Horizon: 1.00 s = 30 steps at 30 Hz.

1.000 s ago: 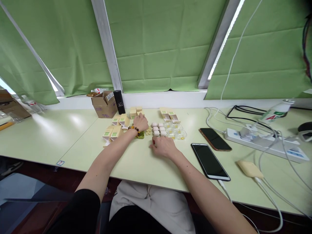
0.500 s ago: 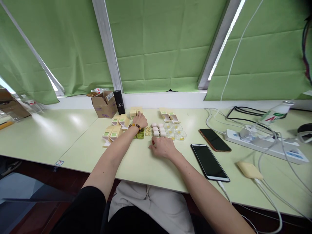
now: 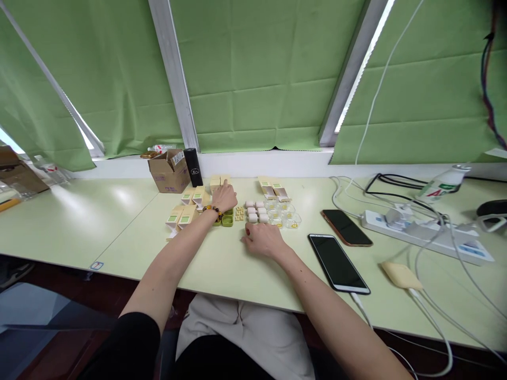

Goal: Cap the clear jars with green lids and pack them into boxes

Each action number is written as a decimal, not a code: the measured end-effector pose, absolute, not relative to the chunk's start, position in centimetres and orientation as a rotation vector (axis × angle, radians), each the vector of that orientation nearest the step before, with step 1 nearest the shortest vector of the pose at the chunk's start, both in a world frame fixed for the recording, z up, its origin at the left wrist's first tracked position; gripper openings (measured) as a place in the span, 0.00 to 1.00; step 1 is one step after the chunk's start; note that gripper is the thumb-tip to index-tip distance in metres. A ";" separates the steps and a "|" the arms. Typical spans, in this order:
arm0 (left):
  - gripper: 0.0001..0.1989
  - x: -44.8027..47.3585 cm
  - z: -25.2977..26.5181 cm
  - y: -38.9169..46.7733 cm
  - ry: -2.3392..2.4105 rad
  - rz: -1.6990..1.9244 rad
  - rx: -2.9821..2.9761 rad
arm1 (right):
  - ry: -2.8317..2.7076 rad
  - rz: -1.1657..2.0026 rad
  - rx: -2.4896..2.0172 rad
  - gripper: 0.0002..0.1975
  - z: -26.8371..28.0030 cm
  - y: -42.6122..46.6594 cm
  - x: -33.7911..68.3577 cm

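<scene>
My left hand (image 3: 225, 197), with a beaded bracelet (image 3: 213, 210) at the wrist, reaches over the green square containers (image 3: 227, 220). Its fingers point forward at the cream boxes (image 3: 217, 181) behind, partly covering them; whether they touch is unclear. That hand looks open, nothing visible in it. My right hand (image 3: 264, 238) rests curled on the table, just in front of several pale pink pieces (image 3: 252, 210), its fingers closed with nothing showing. Small yellow pieces (image 3: 238, 214) lie between the containers and the pink pieces. Clear cups with yellow bits (image 3: 292, 220) stand to the right.
More cream boxes stand at left (image 3: 186, 215) and back right (image 3: 273, 189). An open cardboard box (image 3: 169, 171) and a black cylinder (image 3: 193, 166) stand behind. At right lie two phones (image 3: 338, 263), a power strip (image 3: 428, 237), cables, a yellowish case (image 3: 401, 275) and a white bottle (image 3: 446, 183).
My left hand has shifted slightly left and its finger reaches further forward, uncovering more of the green containers. My right hand stays put. The view has turned slightly.
</scene>
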State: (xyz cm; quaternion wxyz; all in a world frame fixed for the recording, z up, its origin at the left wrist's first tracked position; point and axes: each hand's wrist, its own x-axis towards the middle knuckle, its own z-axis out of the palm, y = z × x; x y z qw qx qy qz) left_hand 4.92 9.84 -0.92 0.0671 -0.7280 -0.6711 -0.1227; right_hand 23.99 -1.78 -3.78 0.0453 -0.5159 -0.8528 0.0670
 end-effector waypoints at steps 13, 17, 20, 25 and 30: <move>0.13 -0.3 -2.8 -0.1 -1.823 -0.693 -2.224 | -2.601 0.193 -1.626 0.16 -4.2 -1.7 23.6; 0.11 -0.2 -3.8 -1.3 -1.759 -0.572 -2.374 | -2.596 0.169 -1.646 0.15 -4.6 -1.5 23.6; 0.10 0.1 -3.8 -1.8 -1.718 -0.476 -2.448 | -2.585 0.134 -1.643 0.15 -5.0 -1.5 23.5; 0.11 0.7 -4.1 -1.9 -1.657 -0.310 -2.455 | -2.570 0.126 -1.669 0.16 -5.2 -1.7 23.1; 0.17 1.1 -4.7 -1.8 -1.571 -0.250 -2.473 | -2.548 0.139 -1.679 0.15 -5.1 -1.8 22.8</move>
